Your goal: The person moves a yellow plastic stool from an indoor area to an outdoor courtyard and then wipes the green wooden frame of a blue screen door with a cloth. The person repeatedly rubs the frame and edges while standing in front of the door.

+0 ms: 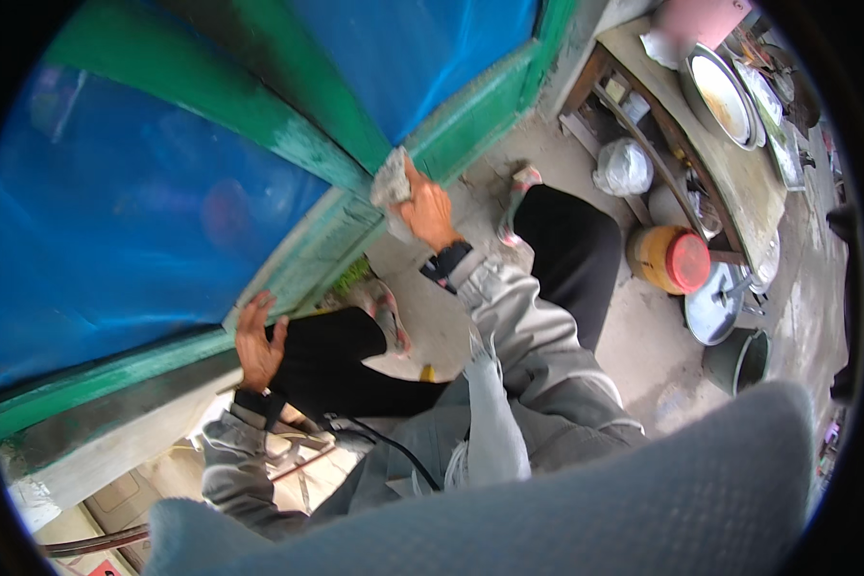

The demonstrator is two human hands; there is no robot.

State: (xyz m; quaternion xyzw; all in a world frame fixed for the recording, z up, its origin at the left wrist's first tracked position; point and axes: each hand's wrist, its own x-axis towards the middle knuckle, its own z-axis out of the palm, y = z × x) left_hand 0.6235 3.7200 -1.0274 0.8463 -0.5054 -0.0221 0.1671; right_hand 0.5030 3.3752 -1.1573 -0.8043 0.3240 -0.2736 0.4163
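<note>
A crumpled grey-white cloth [391,178] is in my right hand [428,209], pressed against the green door frame [338,162] low down where two upright parts meet. My left hand [258,342] rests with its fingers spread at the edge of the pale green lower door panel [317,248] and holds nothing. Blue sheeting [144,216] fills the upper part of the door on this side, and more blue sheeting [417,57] fills the other part. Dark bands are around both my wrists.
At the right stands a wooden table [641,65] with metal basins [716,101] on it and a plastic bag [623,167] beneath. A red-lidded jar [669,259], a metal lid [713,306] and a dark bucket [738,360] are on the concrete floor. My knees are bent close to the door.
</note>
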